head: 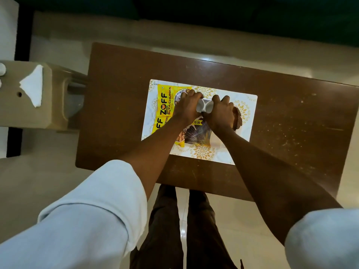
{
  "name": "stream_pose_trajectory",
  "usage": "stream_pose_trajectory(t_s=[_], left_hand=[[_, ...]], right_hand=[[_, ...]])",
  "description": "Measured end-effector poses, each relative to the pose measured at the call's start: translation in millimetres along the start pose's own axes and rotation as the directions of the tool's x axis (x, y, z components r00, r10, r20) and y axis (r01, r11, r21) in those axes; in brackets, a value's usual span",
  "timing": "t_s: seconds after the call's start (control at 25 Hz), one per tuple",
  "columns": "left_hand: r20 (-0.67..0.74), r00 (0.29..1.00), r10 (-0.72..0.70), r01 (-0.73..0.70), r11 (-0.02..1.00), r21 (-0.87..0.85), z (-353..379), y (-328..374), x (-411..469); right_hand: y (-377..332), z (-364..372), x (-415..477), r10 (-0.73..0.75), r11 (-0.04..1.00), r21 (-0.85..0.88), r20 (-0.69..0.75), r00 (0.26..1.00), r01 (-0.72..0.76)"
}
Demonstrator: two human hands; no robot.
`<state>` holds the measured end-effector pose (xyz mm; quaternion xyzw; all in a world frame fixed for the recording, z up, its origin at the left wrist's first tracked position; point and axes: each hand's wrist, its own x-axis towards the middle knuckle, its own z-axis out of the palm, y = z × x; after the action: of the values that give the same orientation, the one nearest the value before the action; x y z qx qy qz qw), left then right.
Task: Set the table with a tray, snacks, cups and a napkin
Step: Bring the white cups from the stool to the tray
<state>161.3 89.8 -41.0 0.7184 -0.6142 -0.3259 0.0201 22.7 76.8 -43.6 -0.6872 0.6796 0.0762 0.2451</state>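
A white tray [246,105] with gold flower prints lies in the middle of the brown table [124,78]. On its left part lie yellow snack packets [165,101], and a dark gold-patterned packet [198,133] lies near its front. Two white cups stand side by side over the tray's middle. My left hand [187,106] is closed around the left cup [201,105]. My right hand [221,112] grips the right cup [209,106]. The two cups touch each other. A white napkin [33,86] lies on a beige stand to the left of the table.
The beige plastic stand [50,105] touches the table's left side. Under my right hand, part of a brown patterned packet [238,117] shows on the tray. My legs stand at the table's near edge on a pale tiled floor [58,152].
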Motion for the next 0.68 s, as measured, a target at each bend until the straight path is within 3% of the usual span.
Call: stream_pose_trajectory(t_s=[0.2,0.4,0.56,0.68], left_hand=[[0.075,0.997,0.003,-0.008,0.998,0.059,-19.3,2.3,-12.2],[-0.050,0.998,-0.029,0.035,0.992,0.124,-104.0,15.1,-39.6],[-0.216,0.973,-0.088,0.103,0.993,0.060,-245.2,36.6,-82.0],[-0.417,0.902,-0.112,0.115,0.993,-0.019,-380.9,39.5,-129.1]], right_hand=[[-7.8,-19.8,-6.3,-0.050,0.994,-0.090,0.117,0.992,0.061],[-55.7,-111.2,-13.1,-0.225,0.967,-0.112,0.048,0.973,0.229],[-135.8,-253.8,-30.4,-0.361,0.929,-0.149,-0.155,0.920,0.339],[-208.0,-361.1,-62.6,-0.481,0.875,-0.203,-0.251,0.840,0.440]])
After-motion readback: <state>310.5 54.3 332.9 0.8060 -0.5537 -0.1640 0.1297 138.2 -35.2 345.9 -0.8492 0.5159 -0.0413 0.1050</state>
